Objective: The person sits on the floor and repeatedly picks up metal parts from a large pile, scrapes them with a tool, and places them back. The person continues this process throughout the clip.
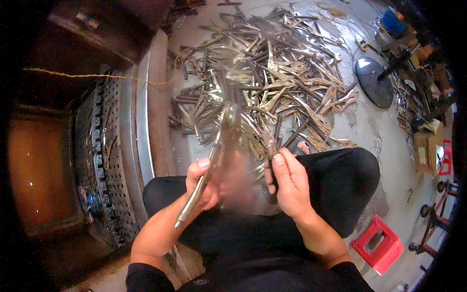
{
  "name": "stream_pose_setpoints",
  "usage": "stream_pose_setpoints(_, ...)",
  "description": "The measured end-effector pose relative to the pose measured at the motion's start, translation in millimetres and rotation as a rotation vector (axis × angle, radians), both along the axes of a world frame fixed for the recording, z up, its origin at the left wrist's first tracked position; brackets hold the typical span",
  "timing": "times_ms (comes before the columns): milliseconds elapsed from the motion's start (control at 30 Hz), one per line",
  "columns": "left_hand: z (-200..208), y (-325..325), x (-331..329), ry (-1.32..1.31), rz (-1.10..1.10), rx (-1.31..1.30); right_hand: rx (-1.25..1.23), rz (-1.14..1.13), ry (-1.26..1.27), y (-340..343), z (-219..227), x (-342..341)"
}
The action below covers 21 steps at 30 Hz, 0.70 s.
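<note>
Head view: left hand grips a silvery tool, right hand holds a blurred darker tool, near a tool heap.

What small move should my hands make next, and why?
Perhaps steady the long metal tool in your left hand: its upper end looks blurred, and your right hand holds a second piece, so neither grip seems free.

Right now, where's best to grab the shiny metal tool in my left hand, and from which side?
Probably by the slim lower end of the shiny metal tool, coming from the right: that end juts out below the left hand, and the left forearm lies to its left.
</note>
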<state>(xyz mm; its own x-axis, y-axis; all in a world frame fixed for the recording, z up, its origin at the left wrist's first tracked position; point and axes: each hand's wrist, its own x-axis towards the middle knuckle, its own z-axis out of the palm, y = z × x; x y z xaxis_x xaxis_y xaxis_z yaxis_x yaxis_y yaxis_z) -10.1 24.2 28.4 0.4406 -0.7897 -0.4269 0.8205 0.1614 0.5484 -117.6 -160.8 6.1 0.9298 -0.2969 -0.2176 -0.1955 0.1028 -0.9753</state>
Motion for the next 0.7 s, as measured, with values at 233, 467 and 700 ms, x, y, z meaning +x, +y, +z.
stream_pose_setpoints(233, -13.4, 1.7, -15.3, -0.111, -0.082, 0.168, -0.027, -0.048, -0.066, 7.8, -3.8, 10.1)
stream_pose_setpoints(467, -0.3, -12.4, -20.5, -0.197, -0.133, 0.188, -0.230, -0.058, -0.079, 9.1, 5.6, 12.8)
stream_pose_setpoints(700, -0.1, -17.2, -24.9, -0.404, -0.129, 0.279, -0.210, -0.084, -0.069, 12.5, 13.5, 12.1)
